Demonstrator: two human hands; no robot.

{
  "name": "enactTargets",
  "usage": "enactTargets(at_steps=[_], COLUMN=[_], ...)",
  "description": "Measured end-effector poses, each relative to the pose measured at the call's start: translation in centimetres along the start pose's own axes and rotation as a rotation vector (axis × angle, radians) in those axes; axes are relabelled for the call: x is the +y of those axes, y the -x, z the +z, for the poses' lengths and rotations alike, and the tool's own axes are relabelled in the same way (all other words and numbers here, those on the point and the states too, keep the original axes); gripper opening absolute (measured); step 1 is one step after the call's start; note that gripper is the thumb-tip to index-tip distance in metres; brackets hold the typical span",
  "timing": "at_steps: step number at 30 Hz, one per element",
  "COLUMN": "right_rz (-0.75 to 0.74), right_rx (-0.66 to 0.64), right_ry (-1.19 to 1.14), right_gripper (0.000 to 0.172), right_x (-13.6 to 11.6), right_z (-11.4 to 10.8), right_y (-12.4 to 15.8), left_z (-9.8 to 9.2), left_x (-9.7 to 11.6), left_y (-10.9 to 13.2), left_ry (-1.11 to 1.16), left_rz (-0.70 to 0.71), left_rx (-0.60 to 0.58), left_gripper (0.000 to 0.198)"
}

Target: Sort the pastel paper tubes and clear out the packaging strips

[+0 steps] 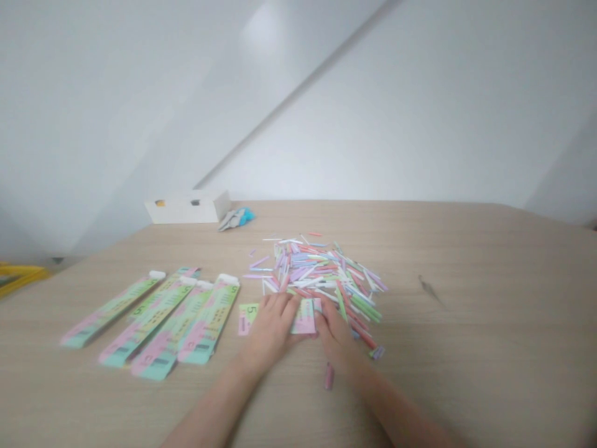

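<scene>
A heap of thin pastel sticks (321,270), pink, green, blue and white, lies on the wooden table (466,323). At its near edge lies a flat pink and green packet (247,317) marked with a 5. My left hand (273,330) rests on top of that packet, fingers laid flat and pointing toward the heap. My right hand (333,333) touches the packet's right end, fingers curled at its edge beside the sticks. One loose pink stick (329,376) lies near my right wrist.
Several filled pastel packets (163,317) lie side by side to the left. A white box (189,206) and a small grey and blue object (237,218) sit at the far edge. A yellow frame (18,277) shows at the far left.
</scene>
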State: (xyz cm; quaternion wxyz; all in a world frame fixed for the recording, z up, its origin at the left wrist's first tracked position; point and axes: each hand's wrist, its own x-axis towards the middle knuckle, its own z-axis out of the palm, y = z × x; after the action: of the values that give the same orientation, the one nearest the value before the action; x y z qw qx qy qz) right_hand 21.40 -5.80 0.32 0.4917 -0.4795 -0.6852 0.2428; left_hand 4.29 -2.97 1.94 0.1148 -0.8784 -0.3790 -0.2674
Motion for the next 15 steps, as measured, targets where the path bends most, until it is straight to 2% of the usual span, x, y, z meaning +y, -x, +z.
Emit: enactTargets(at_steps=[15], right_rz=[-0.015], right_rx=[-0.015], right_ry=[0.039], right_gripper=[0.051], right_x=[0.68], right_z=[0.49], right_y=[0.58], left_z=[0.53], left_x=[-0.3], left_y=[0.18], left_ry=[-0.005], left_rz=[-0.006], left_rx=[-0.009], left_gripper=[0.06])
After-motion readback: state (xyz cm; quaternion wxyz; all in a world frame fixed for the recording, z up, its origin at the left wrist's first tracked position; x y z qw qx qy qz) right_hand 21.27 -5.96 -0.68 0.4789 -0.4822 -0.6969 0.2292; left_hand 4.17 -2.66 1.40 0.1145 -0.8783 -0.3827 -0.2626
